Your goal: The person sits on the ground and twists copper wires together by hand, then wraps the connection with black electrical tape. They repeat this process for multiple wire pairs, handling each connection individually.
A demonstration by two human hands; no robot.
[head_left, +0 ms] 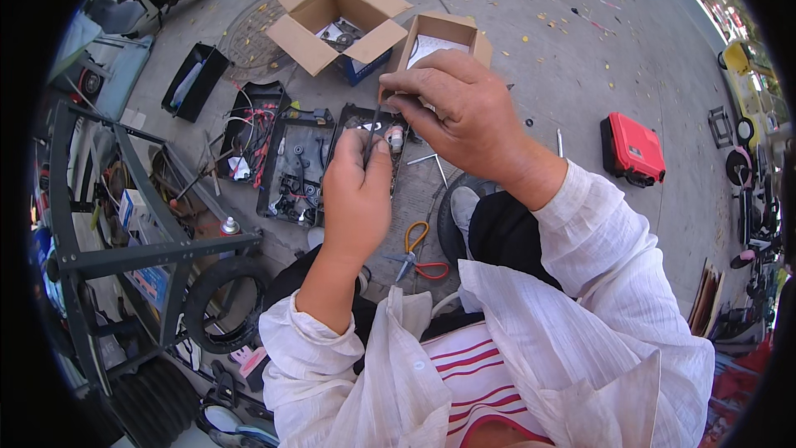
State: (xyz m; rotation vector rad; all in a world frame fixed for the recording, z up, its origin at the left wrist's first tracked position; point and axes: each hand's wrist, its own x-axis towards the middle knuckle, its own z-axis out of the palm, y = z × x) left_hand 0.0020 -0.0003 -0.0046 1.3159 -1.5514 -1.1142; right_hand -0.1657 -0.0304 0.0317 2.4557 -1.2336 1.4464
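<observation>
A thin dark rod-like piece (375,123) runs upright between my two hands; its exact kind is hard to make out. My left hand (358,191) pinches its lower part between thumb and fingers. Above and to the right, my right hand (464,108) closes thumb and forefinger on its top end, where a bit of orange-brown shows. Below them lies a black tray of small parts (290,168), and beside it another black tray (352,112) partly hidden by my hands. A small metal cylinder (395,139) shows just right of my left fingers.
Two open cardboard boxes (303,2) stand ahead. Orange-and-red-handled scissors (412,253) lie near my feet, next to a tyre (452,228). A dark metal frame (149,255) fills the left side. A red case (634,149) sits on the pavement at right.
</observation>
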